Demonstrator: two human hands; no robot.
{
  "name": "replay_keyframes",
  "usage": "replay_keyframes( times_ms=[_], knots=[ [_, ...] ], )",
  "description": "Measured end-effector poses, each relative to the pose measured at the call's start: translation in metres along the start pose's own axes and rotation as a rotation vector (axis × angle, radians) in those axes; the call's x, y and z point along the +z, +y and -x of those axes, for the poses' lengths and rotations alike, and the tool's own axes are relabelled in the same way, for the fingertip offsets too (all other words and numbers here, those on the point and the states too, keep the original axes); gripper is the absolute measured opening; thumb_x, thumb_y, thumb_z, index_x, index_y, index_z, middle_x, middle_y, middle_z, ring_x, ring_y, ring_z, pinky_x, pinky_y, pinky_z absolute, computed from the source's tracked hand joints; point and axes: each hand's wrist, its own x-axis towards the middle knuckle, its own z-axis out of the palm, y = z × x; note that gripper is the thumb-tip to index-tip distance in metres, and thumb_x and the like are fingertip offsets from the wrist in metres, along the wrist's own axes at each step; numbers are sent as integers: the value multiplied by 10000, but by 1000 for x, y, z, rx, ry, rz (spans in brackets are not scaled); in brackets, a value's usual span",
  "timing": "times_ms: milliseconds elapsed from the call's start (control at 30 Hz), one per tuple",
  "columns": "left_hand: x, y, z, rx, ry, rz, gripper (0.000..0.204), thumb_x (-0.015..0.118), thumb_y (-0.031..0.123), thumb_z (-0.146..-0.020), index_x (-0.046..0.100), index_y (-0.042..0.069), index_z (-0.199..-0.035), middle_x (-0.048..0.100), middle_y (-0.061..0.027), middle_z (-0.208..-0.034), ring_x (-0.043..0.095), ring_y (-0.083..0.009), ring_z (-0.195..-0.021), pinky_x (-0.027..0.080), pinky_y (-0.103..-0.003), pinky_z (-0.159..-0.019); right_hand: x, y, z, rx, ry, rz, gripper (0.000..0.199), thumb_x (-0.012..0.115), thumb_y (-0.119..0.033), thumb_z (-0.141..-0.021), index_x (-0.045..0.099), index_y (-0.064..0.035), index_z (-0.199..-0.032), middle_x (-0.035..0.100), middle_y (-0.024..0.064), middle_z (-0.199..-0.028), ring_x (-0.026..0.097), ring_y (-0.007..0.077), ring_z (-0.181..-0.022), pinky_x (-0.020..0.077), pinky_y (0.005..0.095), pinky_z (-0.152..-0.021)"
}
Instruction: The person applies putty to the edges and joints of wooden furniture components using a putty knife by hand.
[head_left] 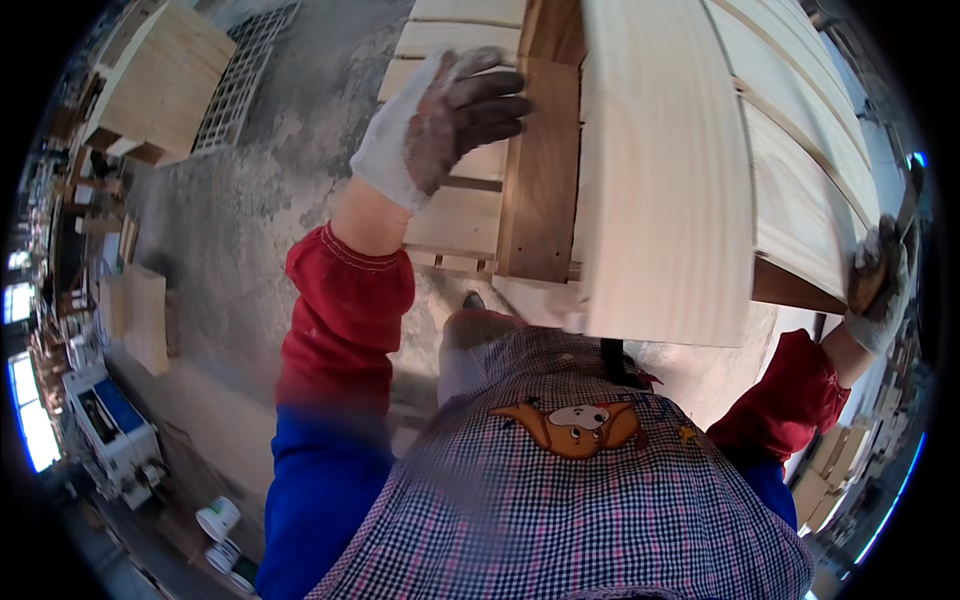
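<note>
Both of my hands wear white work gloves with dark, worn palms. My left hand (445, 125) is open, its fingers stretched toward a brown wooden beam (540, 180) and held over pale slats (455, 218). Just right of the beam, a wide pale board (665, 170) runs lengthwise and reaches nearly to my apron. Slanting away beyond it is a panel of pale slats (805, 170) with gaps between them. At the lower corner of that panel is my right hand (878, 285), fingers curled. A thin greyish thing rises beside it, too blurred to name.
On the concrete floor to the left stand a large wooden box (175, 80) and a metal grid (245, 85). Lower left are a pale wooden piece (147, 318), a white machine (110, 420) and white buckets (218, 518). Stacked wood pieces (835, 465) lie at the lower right.
</note>
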Motion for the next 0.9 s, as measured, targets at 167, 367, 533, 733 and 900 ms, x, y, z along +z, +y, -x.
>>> replay_keyframes(
  times_ms=[167, 367, 533, 733, 900],
  knots=[
    [-74, -38, 99, -122, 664, 258, 487, 401, 388, -961, 403, 36, -1297, 522, -174, -1247, 533, -302, -1125, 427, -448, -998, 15, -3, -8, -4, 127, 94, 470, 532, -235, -921, 397, -115, -1355, 565, 77, -1226, 566, 138, -957, 454, 265, -765],
    [-96, -109, 205, -161, 785, 631, 236, 489, 286, -936, 583, 95, -1036, 644, -83, -980, 621, -263, -924, 493, -431, -885, -3, 2, -14, 60, 96, 63, 475, 540, -231, -916, 396, -104, -1350, 570, 84, -1209, 556, 127, -893, 446, 248, -702],
    [-50, -157, 232, -404, 859, 681, 244, 532, 287, -900, 578, 93, -1041, 648, -102, -947, 635, -271, -844, 523, -407, -779, 48, -2, -2, -36, 163, 31, 516, 550, -182, -907, 359, -79, -1374, 583, 105, -1130, 469, 108, -720, 409, 230, -613],
    [-26, -166, 231, -470, 893, 634, 272, 540, 266, -901, 556, 78, -1097, 644, -104, -911, 638, -275, -797, 525, -400, -725, 74, 0, 1, -89, -9, 17, 551, 534, -186, -912, 314, -80, -1406, 564, 68, -1057, 464, 77, -706, 396, 190, -560],
    [-20, -144, 231, -413, 954, 627, 228, 521, 258, -917, 555, 95, -1073, 631, -98, -884, 630, -270, -762, 522, -403, -695, 100, -8, 19, -220, -34, 10, 569, 539, -145, -905, 295, -80, -1416, 544, 56, -990, 468, 81, -677, 406, 193, -520]
  ],
)
